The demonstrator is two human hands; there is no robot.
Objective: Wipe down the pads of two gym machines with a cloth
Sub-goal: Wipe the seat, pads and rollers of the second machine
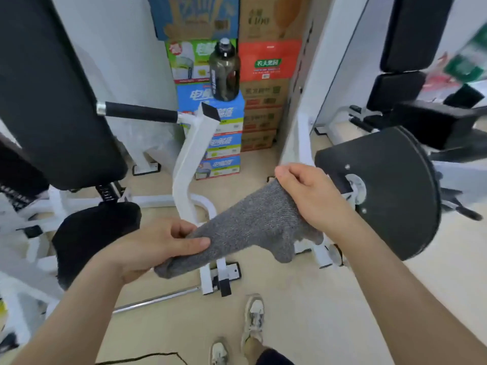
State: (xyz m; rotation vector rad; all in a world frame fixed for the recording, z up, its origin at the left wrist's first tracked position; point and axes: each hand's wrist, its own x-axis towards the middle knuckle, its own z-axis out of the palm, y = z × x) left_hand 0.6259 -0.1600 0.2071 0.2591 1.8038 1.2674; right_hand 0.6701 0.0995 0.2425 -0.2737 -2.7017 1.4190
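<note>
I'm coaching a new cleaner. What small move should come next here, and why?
Probably bunch the cloth into the left hand and lay it on the seat pad beside it. Right now the cloth hangs stretched between both hands, the right hand pinching its upper end, touching no pad.

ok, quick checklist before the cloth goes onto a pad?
1. Grip on cloth: ok, left hand pinches the lower end, right hand the upper.
2. Contact with a pad: not ok, the cloth is held in the air.
3. Bunched for wiping: not ok, it is stretched out with one corner dangling.
4. Back pad uncovered: ok.
5. Seat pad uncovered: ok.
6. Cloth damp or clean: cannot tell.
</note>
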